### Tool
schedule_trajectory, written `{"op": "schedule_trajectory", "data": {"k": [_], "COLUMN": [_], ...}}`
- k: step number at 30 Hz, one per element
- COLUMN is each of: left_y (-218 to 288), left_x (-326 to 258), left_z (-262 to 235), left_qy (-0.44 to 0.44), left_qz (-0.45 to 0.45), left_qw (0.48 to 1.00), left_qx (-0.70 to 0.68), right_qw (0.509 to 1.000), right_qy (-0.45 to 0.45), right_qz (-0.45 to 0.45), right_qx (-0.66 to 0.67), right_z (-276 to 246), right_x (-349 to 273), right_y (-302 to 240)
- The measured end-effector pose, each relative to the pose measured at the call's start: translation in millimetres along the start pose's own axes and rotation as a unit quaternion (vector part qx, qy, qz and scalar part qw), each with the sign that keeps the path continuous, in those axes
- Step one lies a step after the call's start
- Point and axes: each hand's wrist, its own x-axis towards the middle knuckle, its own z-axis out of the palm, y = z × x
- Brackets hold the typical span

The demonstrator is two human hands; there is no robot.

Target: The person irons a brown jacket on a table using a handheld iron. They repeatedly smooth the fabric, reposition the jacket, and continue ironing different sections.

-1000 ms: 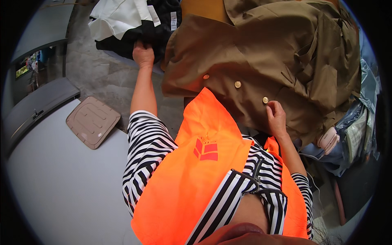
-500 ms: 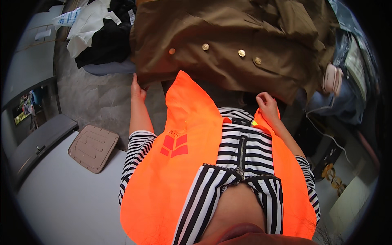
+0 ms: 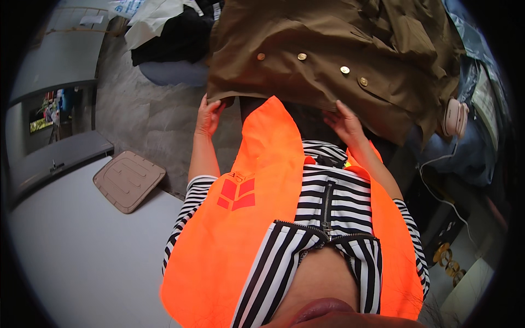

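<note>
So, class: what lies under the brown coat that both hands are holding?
Below the brown coat, a dark surface shows between the left hand and right hand. Anything further beneath is covered by the cloth.

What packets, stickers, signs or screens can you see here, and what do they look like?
Printed plastic bag: far upper left, crumpled, white with blue print.
Paper label: upper left, on the grey surface, small, pale and rectangular.
Logo: on the orange vest, darker red-orange blocks.
Bright panel: left edge, rectangular with many colours; I cannot tell whether it is a screen.
Both hands, left hand and right hand, grip the brown coat.
</note>
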Motion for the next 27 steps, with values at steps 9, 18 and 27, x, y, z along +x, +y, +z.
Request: {"op": "schedule_trajectory", "data": {"k": [9, 18, 27], "left_y": [22.4, 16.3, 60.6], "left_x": [-14.8, -24.0, -0.5], "left_z": [45.7, 42.7, 51.4], "left_qy": [0.11, 0.061, -0.002], "left_qz": [0.344, 0.16, 0.009], "left_qw": [0.827, 0.973, 0.973], "left_qx": [0.431, 0.154, 0.231], "right_qw": [0.929, 0.915, 0.937], "right_qy": [-0.181, -0.168, 0.109], "right_qz": [-0.315, -0.367, -0.318], "right_qx": [0.068, 0.014, -0.092], "right_z": [36.7, 2.7, -26.2], "right_x": [-113.4, -221.8, -121.1], "right_y": [-189.6, -202.3, -343.4]}}
